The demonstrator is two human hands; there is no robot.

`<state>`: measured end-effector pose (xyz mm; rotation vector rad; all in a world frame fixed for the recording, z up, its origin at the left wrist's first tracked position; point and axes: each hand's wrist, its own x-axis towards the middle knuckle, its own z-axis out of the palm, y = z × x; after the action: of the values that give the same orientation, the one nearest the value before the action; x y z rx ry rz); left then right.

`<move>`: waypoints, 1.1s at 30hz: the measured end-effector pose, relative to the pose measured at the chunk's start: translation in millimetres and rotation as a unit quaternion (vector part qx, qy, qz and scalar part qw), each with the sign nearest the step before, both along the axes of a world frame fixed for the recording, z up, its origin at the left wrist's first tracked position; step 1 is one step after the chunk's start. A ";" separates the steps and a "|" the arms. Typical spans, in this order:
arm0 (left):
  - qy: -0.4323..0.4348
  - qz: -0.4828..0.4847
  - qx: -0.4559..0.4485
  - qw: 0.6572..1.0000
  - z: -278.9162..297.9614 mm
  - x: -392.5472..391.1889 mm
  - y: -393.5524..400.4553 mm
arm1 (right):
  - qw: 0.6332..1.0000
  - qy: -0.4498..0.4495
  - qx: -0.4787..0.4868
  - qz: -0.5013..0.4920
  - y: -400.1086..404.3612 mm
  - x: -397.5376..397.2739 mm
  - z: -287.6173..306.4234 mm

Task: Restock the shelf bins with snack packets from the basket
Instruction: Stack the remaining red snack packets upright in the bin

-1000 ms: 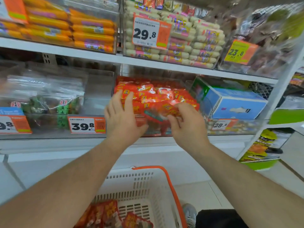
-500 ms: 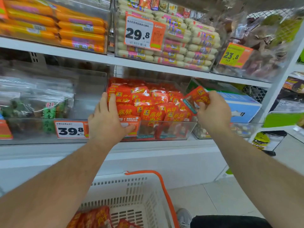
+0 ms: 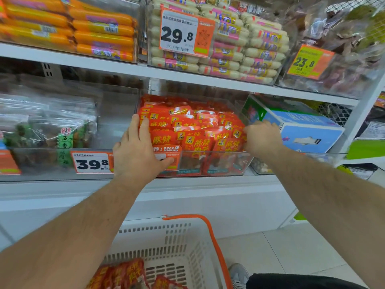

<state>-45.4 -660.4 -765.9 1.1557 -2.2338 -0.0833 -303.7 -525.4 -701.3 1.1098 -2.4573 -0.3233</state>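
The red snack packets point(image 3: 193, 130) fill the clear shelf bin point(image 3: 227, 165) nearly to its rim; some more lie in the white basket point(image 3: 166, 247) below. They look light, soft and glossy, so probably slippery; I would take one by its flat sealed edge. The left hand point(image 3: 135, 151) lies with straight fingers along the bin's left side, thumb on the front wall. The right hand point(image 3: 262, 138) touches the packets at the bin's right end; if it pinches one I cannot tell. Little room stays under the upper shelf point(image 3: 187, 75), and the blue box point(image 3: 295, 126) stands just beside
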 end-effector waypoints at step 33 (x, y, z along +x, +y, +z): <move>-0.158 -0.083 0.437 0.882 -211.0 127.6 38.2 | 0.858 -0.493 0.123 0.078 -13.0 193.2 -321.7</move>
<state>82.2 -622.1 -976.9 1.4807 -2.6572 -1.1512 -110.5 -538.4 -1023.0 1.9380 -3.1982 0.0201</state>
